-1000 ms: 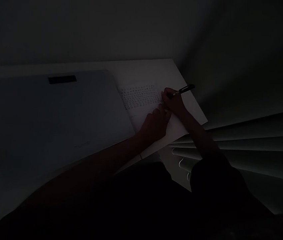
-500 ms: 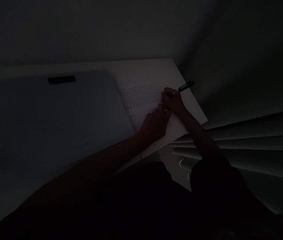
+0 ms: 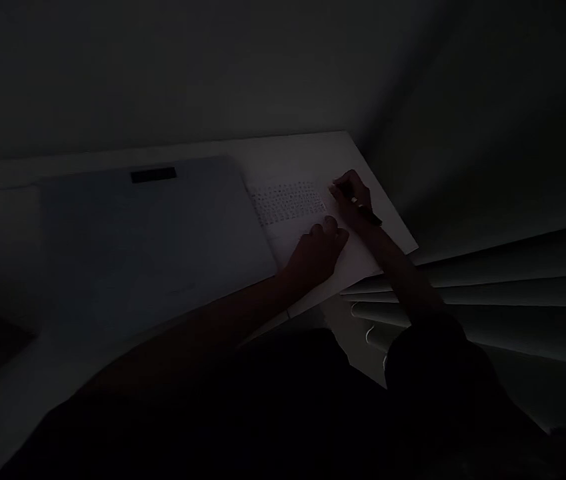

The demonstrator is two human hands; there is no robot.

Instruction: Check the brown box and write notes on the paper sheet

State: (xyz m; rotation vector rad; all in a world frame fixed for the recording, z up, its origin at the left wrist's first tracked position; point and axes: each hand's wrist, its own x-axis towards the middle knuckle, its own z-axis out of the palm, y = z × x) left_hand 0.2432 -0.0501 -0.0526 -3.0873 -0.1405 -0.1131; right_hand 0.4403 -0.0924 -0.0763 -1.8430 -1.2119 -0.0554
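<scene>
The room is very dark. A pale flat table (image 3: pixel 303 150) sits in a corner by plain walls, with window blinds (image 3: pixel 513 280) on my right. A big bluish mat (image 3: pixel 137 247) lies on it. My right hand (image 3: pixel 355 200) pinches a thin dark pen (image 3: pixel 365 212) over a white sheet of paper (image 3: pixel 290 207) with rows of tiny marks. My left hand (image 3: pixel 317 253) rests curled on the paper. The marks are too dim to read.

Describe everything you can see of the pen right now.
The pen is dark and slim, with a small pale band on its barrel. The right hand holds it, its tip end hidden under the fingers over the sheet of paper, its free end slanting toward the person. Dim light hides finer detail.
</scene>
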